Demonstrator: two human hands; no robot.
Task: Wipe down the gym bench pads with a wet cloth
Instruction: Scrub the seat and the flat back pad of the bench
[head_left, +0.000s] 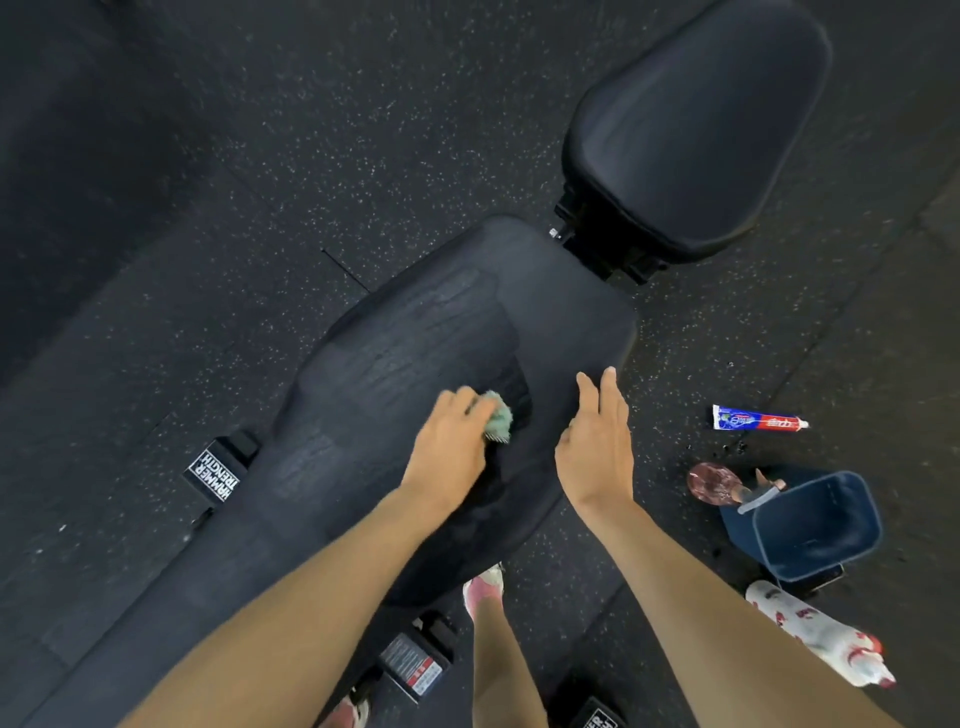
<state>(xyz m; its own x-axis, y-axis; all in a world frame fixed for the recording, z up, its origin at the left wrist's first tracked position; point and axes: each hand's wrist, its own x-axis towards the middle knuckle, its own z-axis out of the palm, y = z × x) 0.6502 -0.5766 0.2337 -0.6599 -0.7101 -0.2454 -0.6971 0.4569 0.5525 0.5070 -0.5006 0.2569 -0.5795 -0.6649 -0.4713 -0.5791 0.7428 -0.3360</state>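
Note:
A long black back pad (415, 343) of a gym bench runs from lower left toward the upper right, with damp streaks on its surface. A separate black seat pad (696, 124) sits beyond it at the upper right. My left hand (452, 441) holds a bunched green cloth (500, 418) against the middle of the back pad. My right hand (597, 447) lies flat, fingers straight, over the pad's right edge, holding nothing.
On the speckled rubber floor to the right lie a toothpaste tube (758, 419), a pinkish spray bottle (711, 483) and a dark blue bucket (815, 525). A white and red patterned item (821, 634) lies lower right. My shoe (483, 587) stands beside the bench frame.

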